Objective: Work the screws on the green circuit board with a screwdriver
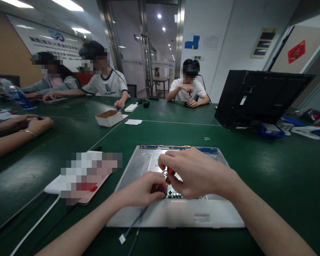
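Observation:
A silver display panel (173,213) lies on the green table in front of me, a blue circuit strip (202,149) along its far edge. My right hand (194,172) is closed over the panel's middle around a screwdriver with an orange-and-black handle (170,171); its tip is hidden. Beneath that hand a small circuit board (173,195) shows only in part. My left hand (152,186) is closed at the board's left edge, thumb and fingers bent together; what they pinch is hidden. A cable with a white plug (122,238) hangs over the panel's near edge.
A pink phone (106,177) and a white device (53,183) with a cable lie left of the panel. Farther off are an open cardboard box (109,119) and a black monitor (261,97). Another person's hands (37,126) rest at left; several people sit around the table.

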`<state>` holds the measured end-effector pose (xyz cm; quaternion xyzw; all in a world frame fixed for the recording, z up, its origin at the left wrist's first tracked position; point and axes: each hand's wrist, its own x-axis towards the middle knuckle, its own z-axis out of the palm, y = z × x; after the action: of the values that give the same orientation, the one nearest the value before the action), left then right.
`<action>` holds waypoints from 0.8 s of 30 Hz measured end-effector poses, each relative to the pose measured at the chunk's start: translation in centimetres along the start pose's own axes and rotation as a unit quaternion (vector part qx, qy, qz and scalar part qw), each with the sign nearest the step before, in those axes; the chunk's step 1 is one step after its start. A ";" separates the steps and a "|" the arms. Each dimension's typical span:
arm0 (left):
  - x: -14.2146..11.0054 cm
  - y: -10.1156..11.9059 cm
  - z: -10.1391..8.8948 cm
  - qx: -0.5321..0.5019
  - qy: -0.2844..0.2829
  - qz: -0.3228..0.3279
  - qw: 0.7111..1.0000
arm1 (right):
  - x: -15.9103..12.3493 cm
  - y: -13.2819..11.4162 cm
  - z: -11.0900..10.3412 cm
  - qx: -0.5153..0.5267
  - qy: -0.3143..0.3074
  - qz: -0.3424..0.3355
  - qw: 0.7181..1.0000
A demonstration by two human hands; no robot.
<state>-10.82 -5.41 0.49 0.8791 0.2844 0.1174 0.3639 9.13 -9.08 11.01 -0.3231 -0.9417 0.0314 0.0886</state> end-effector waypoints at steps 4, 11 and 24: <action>-0.1 0.5 -0.1 0.005 -0.009 -0.019 1.000 | 0.3 0.2 0.2 -0.010 0.006 0.010 1.000; -0.2 0.4 -0.2 -0.013 -0.012 -0.018 1.000 | 0.3 0.2 0.2 -0.026 0.001 0.028 0.999; -0.1 0.1 -0.1 -0.025 -0.012 -0.018 0.999 | 0.4 0.1 0.4 -0.042 0.010 0.025 0.999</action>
<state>-10.86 -5.48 0.63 0.8659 0.2930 0.1066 0.3910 8.76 -8.75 10.62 -0.3505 -0.9328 -0.0090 0.0833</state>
